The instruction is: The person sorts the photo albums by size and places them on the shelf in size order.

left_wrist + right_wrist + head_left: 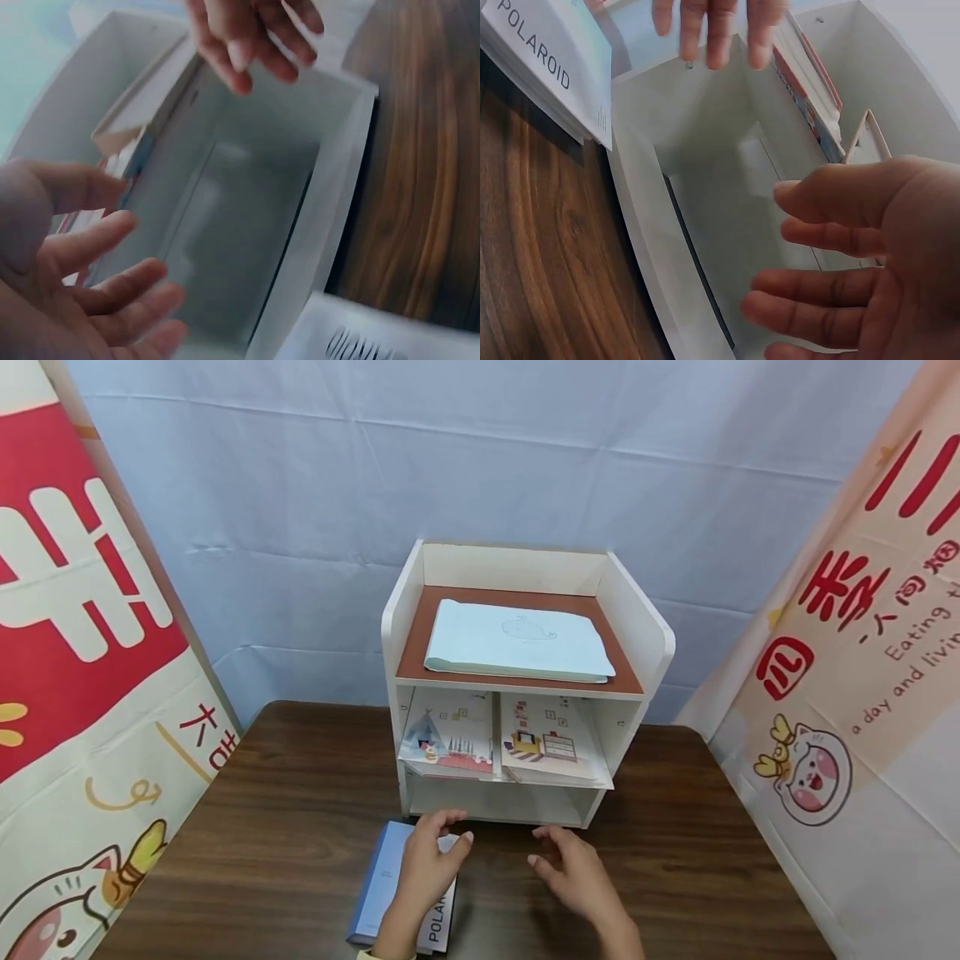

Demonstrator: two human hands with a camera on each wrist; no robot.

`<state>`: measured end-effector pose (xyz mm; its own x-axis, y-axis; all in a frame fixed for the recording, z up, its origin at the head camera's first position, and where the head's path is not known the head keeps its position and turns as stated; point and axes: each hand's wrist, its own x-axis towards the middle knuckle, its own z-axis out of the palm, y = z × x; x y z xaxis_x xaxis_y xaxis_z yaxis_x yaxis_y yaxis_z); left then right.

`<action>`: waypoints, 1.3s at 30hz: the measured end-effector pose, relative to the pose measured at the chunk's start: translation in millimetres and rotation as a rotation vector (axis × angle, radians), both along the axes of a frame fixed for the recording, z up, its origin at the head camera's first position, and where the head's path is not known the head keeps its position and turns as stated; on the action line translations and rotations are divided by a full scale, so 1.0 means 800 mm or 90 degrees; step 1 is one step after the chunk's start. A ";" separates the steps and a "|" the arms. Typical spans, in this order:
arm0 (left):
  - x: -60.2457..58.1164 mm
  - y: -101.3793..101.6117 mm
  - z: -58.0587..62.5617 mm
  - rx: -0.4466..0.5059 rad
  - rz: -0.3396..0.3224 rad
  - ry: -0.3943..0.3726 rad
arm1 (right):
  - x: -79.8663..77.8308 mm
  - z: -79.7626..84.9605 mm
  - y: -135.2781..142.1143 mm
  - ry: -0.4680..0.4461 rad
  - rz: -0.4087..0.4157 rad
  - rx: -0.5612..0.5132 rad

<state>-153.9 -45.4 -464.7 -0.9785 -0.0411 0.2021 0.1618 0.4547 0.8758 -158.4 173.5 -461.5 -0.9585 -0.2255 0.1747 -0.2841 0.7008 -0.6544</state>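
Both hands hover in front of a small white shelf (651, 677), fingers loosely bent and nothing in them. My left hand (429, 864) is on the left, over a blue and white book (390, 877) lettered POLAROID that lies on the table. My right hand (576, 875) is at the shelf's lower right, its palm turned toward the left hand. On the shelf's middle level lie two illustrated books (453, 735) side by side, their front edges sticking out a little. The bottom compartment (240, 225) shows bare in both wrist views.
A white drawing pad (517, 639) with a pencil whale lies on the shelf's brown top. The dark wooden table (697, 843) extends to both sides. A pale blue cloth (300, 527) hangs behind, and printed banners (840, 693) stand left and right.
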 end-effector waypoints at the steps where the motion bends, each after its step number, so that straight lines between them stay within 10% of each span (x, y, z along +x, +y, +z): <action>1: 0.000 -0.004 -0.001 -0.032 -0.006 -0.002 | 0.000 0.000 0.000 0.003 0.010 0.013; 13: 0.014 -0.033 -0.007 -0.337 0.016 0.019 | 0.002 0.000 -0.008 -0.008 0.078 0.055; 39: 0.021 -0.092 -0.028 -0.375 0.070 -0.100 | 0.011 -0.033 -0.044 -0.019 0.146 0.120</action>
